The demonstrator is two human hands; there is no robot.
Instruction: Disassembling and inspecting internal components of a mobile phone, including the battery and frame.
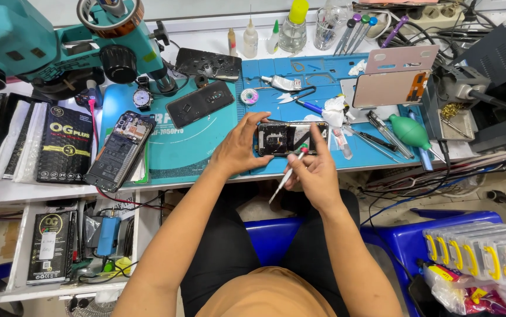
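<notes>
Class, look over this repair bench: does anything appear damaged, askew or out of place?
Yes. The black back cover behind the blue mat looks cracked and chipped, and an opened phone lies tilted, overhanging the mat's left edge.

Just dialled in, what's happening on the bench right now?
A seated person is working on an opened phone lying on the blue mat at the bench edge. The left hand steadies the phone's left end. The right hand holds a thin white screwdriver with its tip at the phone's lower edge. Another opened phone lies to the left, beneath the teal microscope. A green air blower and tweezers lie to the right.
</notes>
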